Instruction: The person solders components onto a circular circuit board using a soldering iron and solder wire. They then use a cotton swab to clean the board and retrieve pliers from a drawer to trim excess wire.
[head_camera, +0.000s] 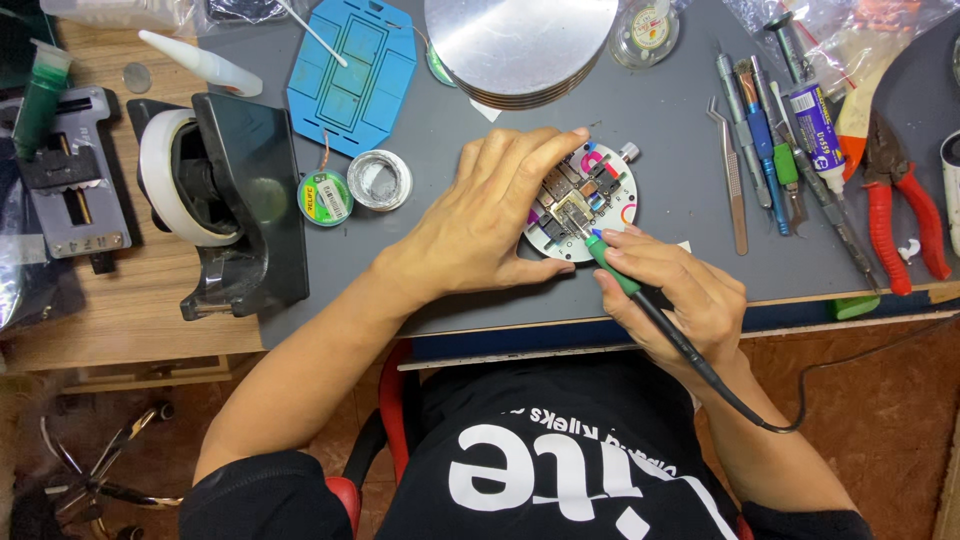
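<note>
— Left hand pressed flat across the round white fixture at centre frame, fingers spread, pinning rather than gripping. Right hand wrapped pen-style around the green-and-black soldering iron, tip touching the small board clamped on the fixture.

— Best kept low and steady: heel of the right hand resting on the grey surface, cord trailing free toward lower right.

— Left fingertips close to the tip; safer held just clear of the hot end.

— Solder spool and tape roll sitting left of the fixture, tweezers and red pliers to the right, all within reach.
</note>
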